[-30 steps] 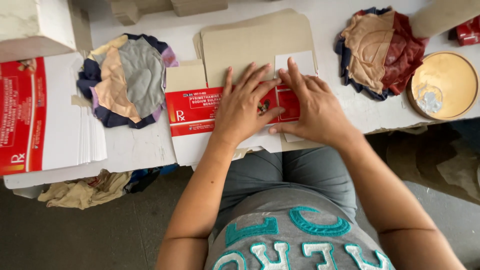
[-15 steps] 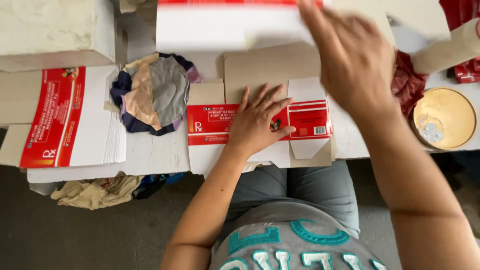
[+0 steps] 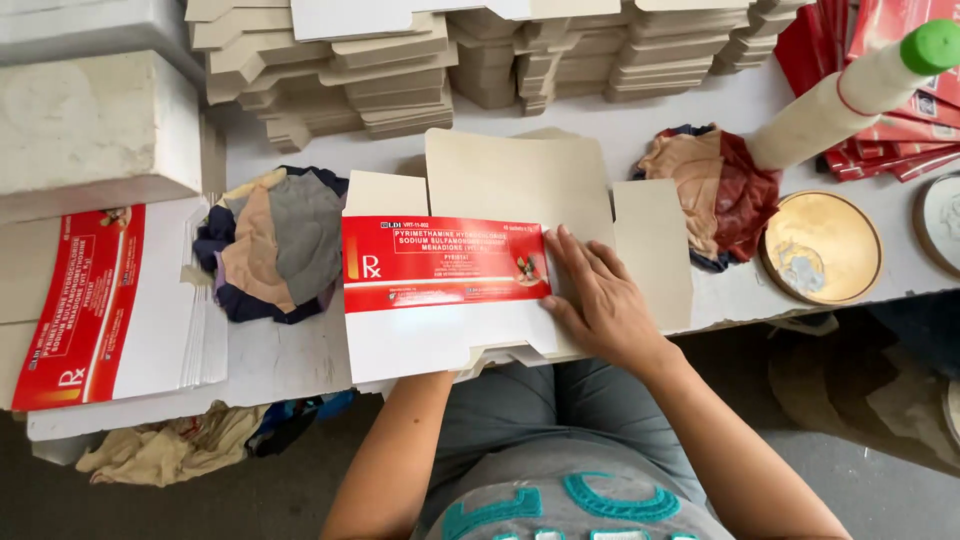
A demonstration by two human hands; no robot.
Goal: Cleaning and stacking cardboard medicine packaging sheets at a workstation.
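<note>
R hand lies flat, fingers spread, pressing the red-and-white carton blank at counter front edge. L hand hidden beneath blank; fingers can't tell. Best to keep palm pressure even and creases aligned w/ the flaps.

Bright, even daylight across the white table, soft short shadows under the flat carton and right hand, mild sheen on the gold lid, floor below dim, slight softness and wide-angle stretch toward edges
</note>
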